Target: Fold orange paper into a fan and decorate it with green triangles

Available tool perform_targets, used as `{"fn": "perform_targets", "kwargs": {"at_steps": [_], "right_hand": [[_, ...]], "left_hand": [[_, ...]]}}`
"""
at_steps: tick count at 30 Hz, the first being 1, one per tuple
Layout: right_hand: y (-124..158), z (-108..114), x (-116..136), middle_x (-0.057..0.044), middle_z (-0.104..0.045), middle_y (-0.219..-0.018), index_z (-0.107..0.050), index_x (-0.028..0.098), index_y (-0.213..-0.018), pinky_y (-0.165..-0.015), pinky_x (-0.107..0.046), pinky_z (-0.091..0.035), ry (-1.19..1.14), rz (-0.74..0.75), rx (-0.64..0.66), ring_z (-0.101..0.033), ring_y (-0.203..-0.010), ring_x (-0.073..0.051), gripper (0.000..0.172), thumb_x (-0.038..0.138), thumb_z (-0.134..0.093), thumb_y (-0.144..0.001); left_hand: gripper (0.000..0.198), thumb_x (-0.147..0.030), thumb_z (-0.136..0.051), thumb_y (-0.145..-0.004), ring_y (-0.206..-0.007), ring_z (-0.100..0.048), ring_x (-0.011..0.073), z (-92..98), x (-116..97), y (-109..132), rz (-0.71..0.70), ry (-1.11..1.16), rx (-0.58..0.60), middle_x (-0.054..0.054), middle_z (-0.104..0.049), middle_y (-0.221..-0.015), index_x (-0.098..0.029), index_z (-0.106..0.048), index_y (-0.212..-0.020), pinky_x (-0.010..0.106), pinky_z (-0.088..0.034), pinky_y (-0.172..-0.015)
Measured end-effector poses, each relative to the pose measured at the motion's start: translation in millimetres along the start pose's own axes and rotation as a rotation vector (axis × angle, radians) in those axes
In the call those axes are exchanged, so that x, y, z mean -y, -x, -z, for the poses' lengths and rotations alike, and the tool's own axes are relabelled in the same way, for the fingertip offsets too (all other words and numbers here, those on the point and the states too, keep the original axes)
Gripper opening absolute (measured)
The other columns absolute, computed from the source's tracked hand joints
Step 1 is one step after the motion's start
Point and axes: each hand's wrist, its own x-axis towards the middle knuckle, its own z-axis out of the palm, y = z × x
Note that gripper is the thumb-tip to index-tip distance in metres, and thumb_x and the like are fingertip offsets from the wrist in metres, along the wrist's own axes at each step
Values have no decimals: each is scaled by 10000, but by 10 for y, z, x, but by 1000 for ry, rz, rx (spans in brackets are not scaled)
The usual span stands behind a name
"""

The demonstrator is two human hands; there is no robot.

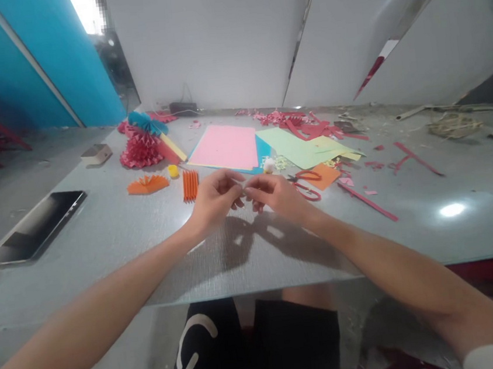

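My left hand (215, 198) and my right hand (279, 197) meet above the table, thumbs and fingers pinched tip to tip. Whatever is between the fingertips is too small to make out. Just left of my left hand stands an accordion-folded orange paper (191, 185). Farther left lies an orange paper fan (147, 185), with a small yellow cap (173, 171) near it. Beside my right hand are scissors with orange handles (308, 175), partly hidden by the hand. An orange paper piece (322, 175) lies by them. A small white round-topped object (268, 164) shows behind my right hand.
Behind my hands lie pink sheets (225, 145) and green sheets (298, 147). Crimson and blue folded paper (143, 145) is heaped at the back left. A phone (37, 227) and a small box (96, 155) lie left. Red paper strips (367, 200) and scraps are scattered right.
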Motion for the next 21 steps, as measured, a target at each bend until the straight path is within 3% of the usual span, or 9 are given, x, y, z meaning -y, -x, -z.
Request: {"fn": "perform_targets", "kwargs": {"at_steps": [9,21], "right_hand": [[6,15,29,20,-634,-603,-629,193,-785,-569,-266,-529,42,19,8,-618,-550,-123,252,409,-676,-908],[51,-19,66,14,-644,-661,-637,181,-804,-560,-254,-508,100,42,13,-608,-554,-110,207,352,-658,-921]], "left_hand": [[103,-198,-656,-864,-568,-646,106,-16,-2,-4,-14,-96,64,5,-675,-715,-142,-675,-948,230,-521,-525],[198,-114,-620,-789,-548,-653,128,11,-12,-7,13,-62,82,-34,-616,-585,-146,-681,-974,230,-508,-515]]}}
